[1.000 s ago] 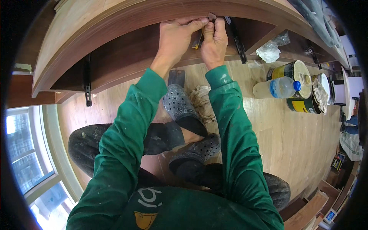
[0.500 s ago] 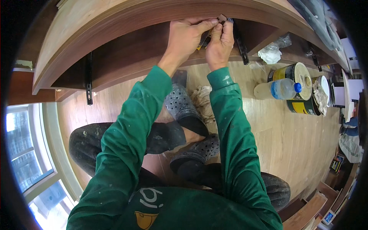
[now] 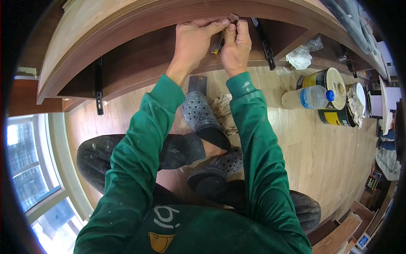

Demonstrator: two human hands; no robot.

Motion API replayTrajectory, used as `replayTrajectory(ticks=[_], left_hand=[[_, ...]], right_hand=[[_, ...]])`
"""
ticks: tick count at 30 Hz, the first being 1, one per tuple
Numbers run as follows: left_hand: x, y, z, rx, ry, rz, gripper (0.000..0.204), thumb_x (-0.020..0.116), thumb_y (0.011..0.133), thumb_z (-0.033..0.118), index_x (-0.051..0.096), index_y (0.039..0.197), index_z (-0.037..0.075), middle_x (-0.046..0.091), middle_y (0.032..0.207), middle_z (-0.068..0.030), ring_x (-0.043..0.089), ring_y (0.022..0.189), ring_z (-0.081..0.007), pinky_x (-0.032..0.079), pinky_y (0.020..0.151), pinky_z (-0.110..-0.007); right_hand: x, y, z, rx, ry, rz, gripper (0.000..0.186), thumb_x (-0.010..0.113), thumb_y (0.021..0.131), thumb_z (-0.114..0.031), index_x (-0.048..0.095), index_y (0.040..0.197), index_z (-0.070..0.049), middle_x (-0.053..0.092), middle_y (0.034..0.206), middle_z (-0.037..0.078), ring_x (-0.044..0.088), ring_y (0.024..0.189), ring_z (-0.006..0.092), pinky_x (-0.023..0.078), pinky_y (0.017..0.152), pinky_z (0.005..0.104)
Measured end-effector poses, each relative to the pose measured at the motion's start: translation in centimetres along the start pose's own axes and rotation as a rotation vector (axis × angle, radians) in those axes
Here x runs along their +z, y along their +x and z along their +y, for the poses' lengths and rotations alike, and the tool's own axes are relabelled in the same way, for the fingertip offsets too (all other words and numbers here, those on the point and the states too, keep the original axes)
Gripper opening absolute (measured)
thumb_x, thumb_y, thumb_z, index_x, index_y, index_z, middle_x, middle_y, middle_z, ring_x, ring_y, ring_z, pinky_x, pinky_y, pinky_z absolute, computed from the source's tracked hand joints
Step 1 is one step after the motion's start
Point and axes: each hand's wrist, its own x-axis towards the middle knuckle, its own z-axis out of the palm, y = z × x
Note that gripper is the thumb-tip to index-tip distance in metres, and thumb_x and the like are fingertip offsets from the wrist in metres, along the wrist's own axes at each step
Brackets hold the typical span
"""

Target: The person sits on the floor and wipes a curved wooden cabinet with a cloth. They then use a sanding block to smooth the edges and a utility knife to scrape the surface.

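Note:
Both hands are raised to the front edge of a brown wooden cabinet [image 3: 139,19]. Between their fingertips sits a small, flat brown piece [image 3: 233,17] with a squarish end, its exact kind unclear. My left hand [image 3: 192,42] pinches at it with the thumb stretched along the wood; its other fingers are partly hidden behind the edge. My right hand [image 3: 237,47] is closed, thumb and forefinger gripping the piece from below. Just left of the right hand, a slim tool with a yellow end [image 3: 215,48] shows in the cabinet opening, partly covered.
Black drawer slides [image 3: 99,86] hang at the left and right [image 3: 264,44] of the opening. Crumpled clear plastic [image 3: 300,59] lies inside. On the floor stand a blue-capped bottle [image 3: 313,98], paint cans [image 3: 334,82] and a crumpled cloth [image 3: 224,112] beside my clogs [image 3: 198,110].
Both hands have slid a little left along the cabinet edge together with the small brown piece. The yellow-ended tool now shows more clearly between them.

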Motion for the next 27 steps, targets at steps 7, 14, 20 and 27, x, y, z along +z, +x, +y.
replayTrajectory(ticks=[7, 14, 20, 27], left_hand=[[-0.8, -0.1, 0.2, -0.022, 0.01, 0.045, 0.019, 0.072, 0.081, 0.006, 0.072, 0.099, -0.001, 0.072, 0.097, -0.0071, 0.064, 0.089, -0.013, 0.049, 0.083, -0.026], [0.4, 0.7, -0.9, -0.022, -0.049, -0.028, 0.018, 0.071, 0.082, 0.006, 0.072, 0.098, -0.002, 0.072, 0.096, -0.0083, 0.065, 0.084, -0.0133, 0.051, 0.078, -0.026], [0.3, 0.4, -0.3, -0.011, 0.025, -0.013, 0.018, 0.072, 0.082, 0.007, 0.072, 0.098, -0.001, 0.072, 0.096, -0.0083, 0.065, 0.085, -0.0132, 0.05, 0.08, -0.025], [0.6, 0.1, 0.2, -0.044, 0.02, -0.005, 0.019, 0.072, 0.082, 0.007, 0.072, 0.099, -0.002, 0.072, 0.098, -0.0086, 0.065, 0.088, -0.0136, 0.049, 0.082, -0.025]], right_hand=[[0.4, -0.3, 0.0, 0.014, -0.058, -0.021, 0.018, 0.049, 0.098, -0.021, 0.052, 0.1, -0.004, 0.061, 0.088, 0.022, 0.057, 0.081, 0.0422, 0.048, 0.072, 0.04], [0.3, 0.1, -0.5, 0.055, 0.073, 0.078, 0.019, 0.046, 0.099, -0.022, 0.051, 0.099, -0.003, 0.061, 0.086, 0.016, 0.055, 0.079, 0.0184, 0.047, 0.074, 0.0341], [-0.1, -0.2, -0.2, 0.059, 0.024, 0.069, 0.02, 0.047, 0.099, -0.022, 0.052, 0.099, -0.003, 0.061, 0.086, 0.013, 0.054, 0.08, 0.0177, 0.047, 0.074, 0.0335], [-0.1, 0.0, -0.1, 0.077, 0.093, 0.052, 0.018, 0.047, 0.099, -0.02, 0.053, 0.101, -0.003, 0.061, 0.086, 0.013, 0.055, 0.08, 0.0185, 0.047, 0.075, 0.0337]])
